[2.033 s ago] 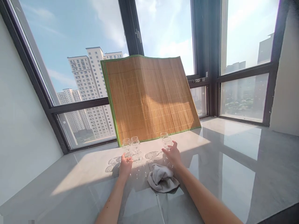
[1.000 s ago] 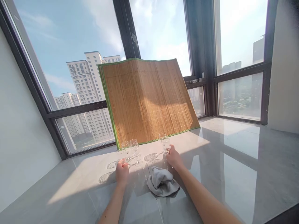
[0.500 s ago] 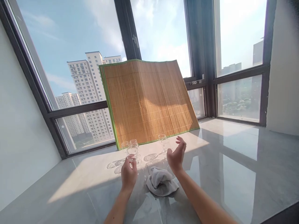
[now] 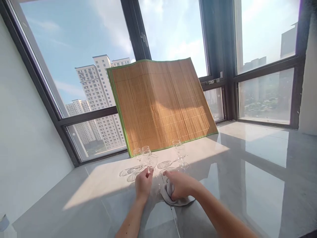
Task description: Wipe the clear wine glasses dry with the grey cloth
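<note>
My left hand (image 4: 143, 183) pinches a small clear stemmed glass (image 4: 152, 161) low down, its bowl tilted above the fingertips. My right hand (image 4: 179, 183) lies over a crumpled pale grey cloth (image 4: 182, 201), its fingers and thumb closing round the cloth's upper folds. Just beyond the left hand stand several similar glasses, among them a stemmed glass (image 4: 137, 152), partly overlapping one another. Behind the right hand a larger-looking stemmed glass (image 4: 181, 151) stands upright, with another glass (image 4: 176, 143) just behind it.
A bamboo mat (image 4: 163, 105) with green edging leans against the dark window frame (image 4: 230, 92) behind the glasses. The shiny grey tiled surface (image 4: 99, 205) carries reflections and glass shadows. A pale object (image 4: 6, 226) shows at the lower left corner.
My right hand has moved left and down from beside the right-hand glasses onto the cloth. The left hand still holds its glass, now more tilted. The view has shifted slightly.
</note>
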The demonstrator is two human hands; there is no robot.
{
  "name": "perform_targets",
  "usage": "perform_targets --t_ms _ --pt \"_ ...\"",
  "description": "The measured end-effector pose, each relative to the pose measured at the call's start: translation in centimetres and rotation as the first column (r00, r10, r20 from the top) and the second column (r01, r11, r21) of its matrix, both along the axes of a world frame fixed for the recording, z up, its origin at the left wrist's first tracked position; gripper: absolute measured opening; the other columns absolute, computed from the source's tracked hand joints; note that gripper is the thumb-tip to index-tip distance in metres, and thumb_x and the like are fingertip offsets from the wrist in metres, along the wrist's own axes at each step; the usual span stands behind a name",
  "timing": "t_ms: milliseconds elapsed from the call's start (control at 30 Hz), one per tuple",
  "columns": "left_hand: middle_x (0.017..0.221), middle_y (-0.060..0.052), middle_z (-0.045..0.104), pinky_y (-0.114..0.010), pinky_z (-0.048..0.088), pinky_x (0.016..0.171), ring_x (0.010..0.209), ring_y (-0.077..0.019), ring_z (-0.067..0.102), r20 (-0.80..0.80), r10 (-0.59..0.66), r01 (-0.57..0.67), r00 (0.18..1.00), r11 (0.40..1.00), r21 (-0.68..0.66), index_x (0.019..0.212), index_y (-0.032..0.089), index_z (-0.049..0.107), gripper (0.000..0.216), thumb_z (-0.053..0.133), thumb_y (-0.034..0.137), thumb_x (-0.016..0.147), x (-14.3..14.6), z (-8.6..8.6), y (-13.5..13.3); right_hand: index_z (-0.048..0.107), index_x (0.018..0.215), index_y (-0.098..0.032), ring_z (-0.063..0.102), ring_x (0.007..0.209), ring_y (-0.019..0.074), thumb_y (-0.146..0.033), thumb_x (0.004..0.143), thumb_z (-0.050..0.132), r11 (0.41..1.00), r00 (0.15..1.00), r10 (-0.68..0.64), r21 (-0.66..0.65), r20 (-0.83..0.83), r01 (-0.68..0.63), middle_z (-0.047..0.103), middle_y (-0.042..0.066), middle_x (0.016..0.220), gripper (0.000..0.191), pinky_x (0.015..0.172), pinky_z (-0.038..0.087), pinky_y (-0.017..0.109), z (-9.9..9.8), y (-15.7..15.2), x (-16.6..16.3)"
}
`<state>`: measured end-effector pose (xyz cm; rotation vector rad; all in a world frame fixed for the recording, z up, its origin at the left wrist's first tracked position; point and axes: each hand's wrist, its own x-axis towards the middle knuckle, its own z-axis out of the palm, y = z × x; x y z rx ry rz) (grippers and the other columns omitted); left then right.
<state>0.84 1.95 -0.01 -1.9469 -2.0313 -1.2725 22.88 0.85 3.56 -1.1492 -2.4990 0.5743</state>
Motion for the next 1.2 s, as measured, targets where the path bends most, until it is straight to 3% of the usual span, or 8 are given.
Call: perform_targets --t_ms 167,333,467,600,767,867,967,1200 --pt "0.052 0.003 0.050 -0.023 0.025 0.056 0.055 -0.0121 0.043 -0.042 -0.003 0.000 0.999 0.998 -0.066 0.063 0.020 0.056 0.036 0.048 0.044 0.089 0.5 0.2 -0.2 0.044 0.135 -0.017 0.063 0.089 0.0261 -0.005 0.059 0.056 0.994 0.990 -0.108 0.005 -0.089 0.109 0.067 0.013 0.106 0.077 0.064 0.039 0.027 -0.4 0.7 -0.8" --pt "0.063 0.001 0.061 -0.023 0.028 0.058 0.063 -0.0141 0.053 -0.080 -0.063 0.046 0.995 0.979 -0.200 0.099 0.020 0.070 0.027 0.051 0.035 0.088 1.2 0.5 -0.6 0.032 0.137 -0.019 0.061 0.096 0.0232 -0.008 0.066 0.053 0.951 0.865 -0.237 0.076 -0.443 0.299 0.060 0.013 0.118 0.075 0.076 0.046 0.031 -0.6 1.9 -2.1" --pt "0.074 -0.003 0.068 -0.025 0.030 0.061 0.071 -0.0172 0.059 -0.192 -0.065 0.019 0.979 0.973 -0.231 0.103 0.021 0.070 0.027 0.052 0.032 0.088 1.8 0.9 -0.9 0.031 0.136 -0.022 0.060 0.100 0.0229 -0.009 0.069 0.050 0.914 0.796 -0.194 0.189 -0.573 0.359 0.056 0.012 0.122 0.070 0.081 0.048 0.034 -0.9 2.0 -2.7" --pt "0.081 -0.006 0.070 -0.028 0.034 0.065 0.077 -0.0198 0.061 -0.347 -0.111 0.035 0.931 0.975 -0.217 0.099 0.023 0.072 0.022 0.054 0.025 0.087 2.2 1.2 -1.2 0.031 0.136 -0.024 0.061 0.091 0.0210 -0.008 0.072 0.047 0.887 0.808 -0.124 0.301 -0.575 0.350 0.061 0.008 0.112 0.068 0.076 0.049 0.033 -1.2 2.2 -2.9" --pt "0.082 -0.005 0.067 -0.034 0.037 0.080 0.087 -0.0219 0.058 -0.506 -0.176 0.119 0.844 0.983 -0.142 0.096 0.025 0.074 0.032 0.052 0.007 0.079 2.5 1.3 -1.1 0.037 0.131 -0.023 0.058 0.096 0.0214 -0.002 0.069 0.043 0.832 0.799 -0.122 0.378 -0.589 0.405 0.063 0.006 0.104 0.065 0.075 0.046 0.031 -1.2 3.2 -2.4" --pt "0.081 -0.003 0.066 -0.034 0.038 0.083 0.087 -0.0202 0.056 -0.464 -0.191 0.174 0.865 0.981 -0.080 0.091 0.027 0.075 0.037 0.048 0.004 0.078 2.3 1.1 -0.9 0.040 0.128 -0.022 0.058 0.090 0.0204 -0.002 0.070 0.042 0.822 0.780 -0.173 0.348 -0.601 0.451 0.063 0.005 0.100 0.062 0.070 0.044 0.028 -1.3 4.0 -1.9" --pt "0.082 -0.003 0.067 -0.034 0.039 0.083 0.087 -0.0203 0.056 -0.362 -0.204 0.204 0.909 0.978 -0.038 0.094 0.026 0.075 0.035 0.048 0.007 0.081 1.7 0.7 -0.5 0.041 0.126 -0.022 0.058 0.084 0.0186 -0.004 0.071 0.043 0.852 0.753 -0.222 0.253 -0.619 0.459 0.063 0.004 0.099 0.058 0.067 0.042 0.027 -1.8 4.6 -1.7" --pt "0.083 -0.007 0.070 -0.031 0.043 0.074 0.082 -0.0214 0.062 -0.149 -0.149 0.144 0.977 0.988 -0.049 0.111 0.018 0.072 0.034 0.048 0.032 0.091 0.9 0.1 0.2 0.040 0.120 -0.023 0.058 0.074 0.0166 -0.009 0.067 0.048 0.944 0.678 -0.256 -0.029 -0.689 0.328 0.062 0.000 0.088 0.056 0.068 0.042 0.028 -2.5 5.1 -2.3"
